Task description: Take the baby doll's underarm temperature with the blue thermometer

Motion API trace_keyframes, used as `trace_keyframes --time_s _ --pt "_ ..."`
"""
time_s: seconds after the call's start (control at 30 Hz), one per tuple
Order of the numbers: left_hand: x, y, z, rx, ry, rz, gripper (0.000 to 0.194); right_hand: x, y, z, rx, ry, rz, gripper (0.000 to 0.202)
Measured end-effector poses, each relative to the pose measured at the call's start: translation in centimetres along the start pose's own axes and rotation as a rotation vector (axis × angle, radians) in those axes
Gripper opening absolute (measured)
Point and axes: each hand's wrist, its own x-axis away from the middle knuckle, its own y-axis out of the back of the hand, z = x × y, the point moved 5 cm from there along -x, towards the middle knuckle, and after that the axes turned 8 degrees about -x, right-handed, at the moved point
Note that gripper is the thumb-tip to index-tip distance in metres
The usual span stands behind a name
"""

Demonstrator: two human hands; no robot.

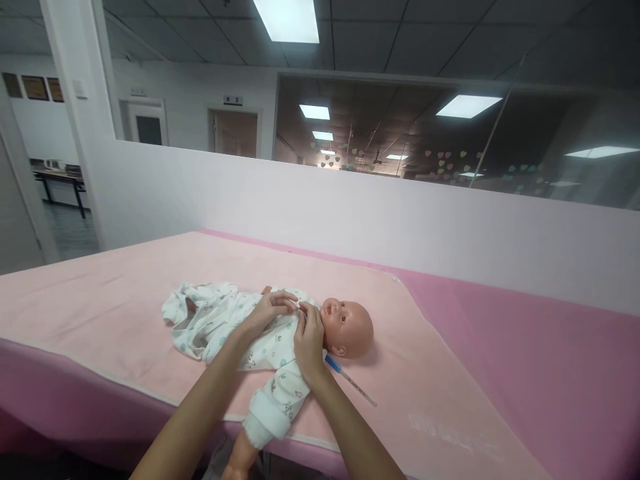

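A baby doll [356,328] lies on its back, head to the right, dressed in a white romper [273,343] with a small green and grey print. My left hand [270,312] rests over the chest, its fingers bent and closed on the romper's front near the neckline. Beside the doll's chin, my right hand [309,337] is closed, with fingertips pinching the cloth near the collar. The fingertips of both hands nearly meet, and the exact spot they hold is partly hidden. One sleeved doll arm [277,403] hangs toward the table's near edge.
A thin clear thermometer-like stick with a blue end [351,381] lies near the doll's head. Under everything is a pale pink sheet [115,293] over a darker pink cover [500,333]. A white half wall [350,213] with glass above stands behind.
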Motion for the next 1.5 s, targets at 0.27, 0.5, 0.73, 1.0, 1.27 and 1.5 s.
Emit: trace_keyframes --time_s 0.27,0.5,0.73,1.0,1.27,1.5 --pt "-0.2 0.5 0.1 0.213 0.031 -0.112 0.024 0.1 0.1 0.4 0.022 0.076 -0.003 0.025" --pt "1.7 2.5 -3.5 -0.089 -0.271 -0.158 0.026 0.4 0.7 1.3 -0.022 0.158 -0.07 0.026" --pt "6.0 1.2 -3.4 -0.96 -0.511 -0.215 0.027 0.2 -0.4 2.2 0.136 0.226 0.162 0.026" --pt "7.5 0.2 -3.2 -1.09 -0.675 -0.376 0.019 0.7 -0.5 3.5 0.173 0.337 0.248 0.017" --pt "7.2 0.4 -2.5 -1.018 -0.582 -0.354 0.018 0.8 -0.9 2.7 0.277 0.326 0.213 0.015" --pt "7.2 0.3 -2.5 -0.986 -0.521 -0.332 0.018 0.8 -0.9 2.5 0.287 0.313 0.186 0.017"
